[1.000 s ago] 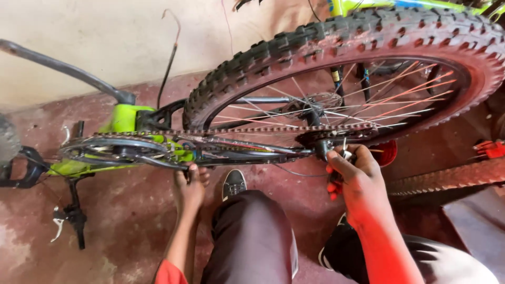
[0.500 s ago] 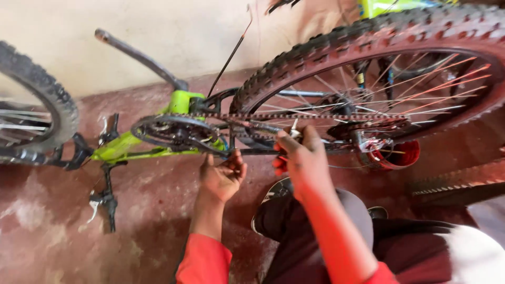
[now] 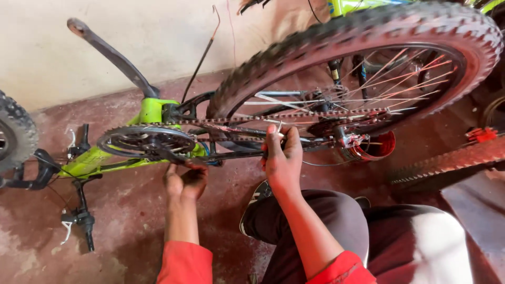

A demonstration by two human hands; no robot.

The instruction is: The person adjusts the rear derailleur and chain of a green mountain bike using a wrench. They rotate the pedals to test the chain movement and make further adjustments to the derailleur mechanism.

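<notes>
Red-stained concrete floor (image 3: 121, 247) and a pale wall (image 3: 47, 47) frame an upside-down bicycle with a lime-green frame (image 3: 152, 111), seen from above by the person crouched beside it. The left hand (image 3: 185, 181), at about 7 o'clock in the view, has its grip closed around the lower pedal arm (image 3: 171, 156) just under the front sprocket (image 3: 146, 141). The right hand (image 3: 282, 158), near the centre, has its grip wrapped around the dark frame tube (image 3: 236, 154) that runs toward the rear hub, touching the lower run of the chain (image 3: 294, 115) (whether a small metal piece stands between the fingers cannot be told). The chain stretches from the sprocket at 9 o'clock to the rear gears (image 3: 336, 126) at 2 o'clock, inside the knobby rear wheel (image 3: 368, 47), whose spokes are blurred. A second pedal arm (image 3: 113, 55) points up toward 11 o'clock. The handlebar (image 3: 79, 210) with its brake lever lies on the floor at 8 o'clock, beside part of the front tyre (image 3: 16, 131). Red sleeves and dark trousers fill the bottom edge.
</notes>
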